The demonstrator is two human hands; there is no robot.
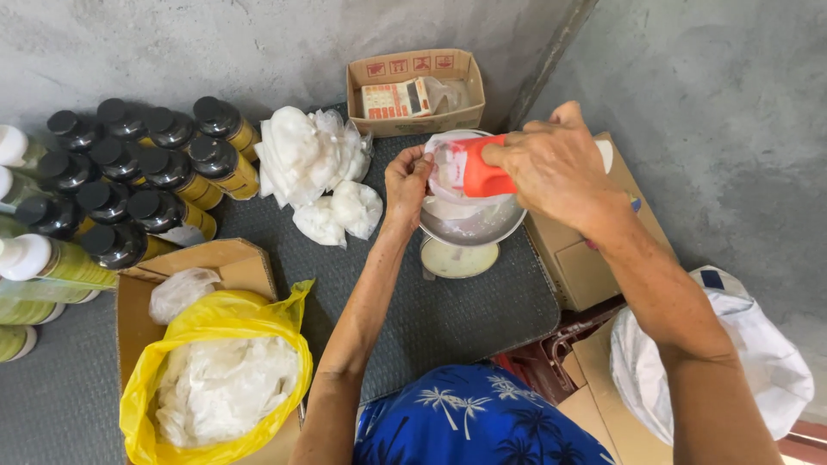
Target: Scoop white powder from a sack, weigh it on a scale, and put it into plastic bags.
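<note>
Bottles [138,185]: dark-capped, yellow-labelled, clustered at the far left of the grey table [448,319].
Yellow bag [215,379]: open in a cardboard box, full of white powder.
Filled packets [314,168]: small clear bags of white powder, heaped left of the scale.
Left hand [407,179]: fingers pinching the edge of a clear bag [448,168] over the scale's metal bowl [474,222].
Right hand [551,164]: closed around a red scoop [478,168], tipped into that bag.
White sack [715,362]: far right, beside brown boxes.

Bare mat [448,319] lies open before the scale [459,257]; bottles [146,185] and filled bags [314,168] crowd the left.
</note>
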